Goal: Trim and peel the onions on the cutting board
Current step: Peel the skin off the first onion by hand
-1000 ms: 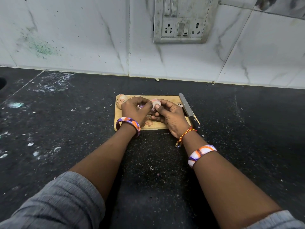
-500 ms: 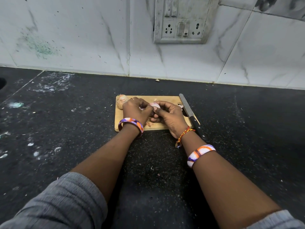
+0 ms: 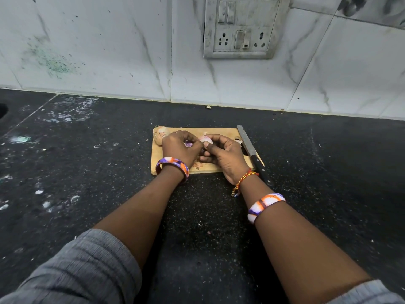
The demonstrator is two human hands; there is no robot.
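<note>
The person wears grey ribbed sleeves [image 3: 83, 268] pushed up both forearms, a wide purple, orange and white bangle on the left wrist [image 3: 173, 165], a matching bangle on the right forearm [image 3: 265, 205], and a red-and-yellow braided thread [image 3: 244, 177] around the right wrist.

A home kitchen: a black speckled stone table [image 3: 87, 183] meets a white marble-patterned tiled wall [image 3: 98, 51] carrying a grimy grey switch-and-socket plate [image 3: 243, 29]. Under the fingers [image 3: 215, 140] lies a small wooden cutting board [image 3: 221, 132], a black-handled steel knife [image 3: 252, 150] just right of them.
</note>
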